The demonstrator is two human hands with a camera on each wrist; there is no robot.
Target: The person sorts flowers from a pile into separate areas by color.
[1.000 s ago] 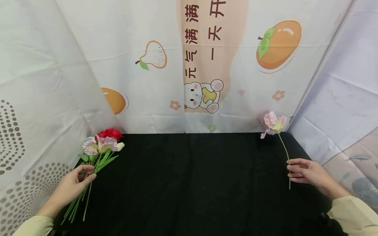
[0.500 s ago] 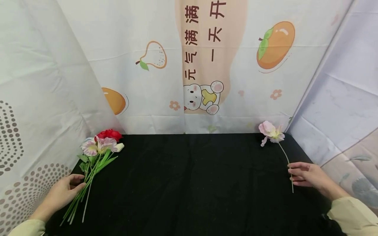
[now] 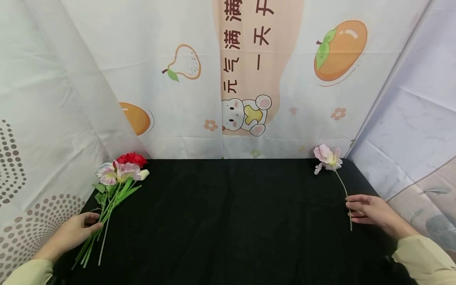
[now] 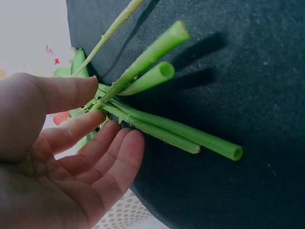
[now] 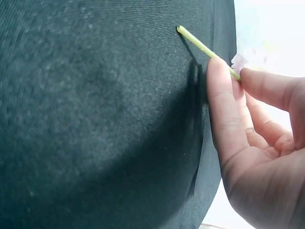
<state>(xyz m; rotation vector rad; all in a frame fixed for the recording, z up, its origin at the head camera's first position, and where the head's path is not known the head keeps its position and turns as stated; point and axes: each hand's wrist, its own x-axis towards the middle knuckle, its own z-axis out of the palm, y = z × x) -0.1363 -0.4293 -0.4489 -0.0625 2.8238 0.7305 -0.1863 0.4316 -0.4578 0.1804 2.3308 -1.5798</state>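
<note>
Flower bunch (image 3: 111, 204), near the far left corner of the tabletop (image 3: 228, 213): you see a red bloom (image 3: 132, 159) at the rear, two pink-and-yellow blooms (image 3: 107, 174) before it and a cream bud (image 3: 143, 175) at their right. Green leaves (image 3: 128, 192) spread below the heads; the stems (image 4: 181, 127), pinched in your left grip (image 3: 76, 231), slant toward the near left corner, their cut ends fanned apart, some visibly hollow. Single flower (image 3: 329, 159), near the far right corner: pale pink petals, yellowish centre, one petal drooping leftward. Its thin, slightly curved stem, pinched in your right grip (image 3: 372, 211), runs toward the near edge.
</note>
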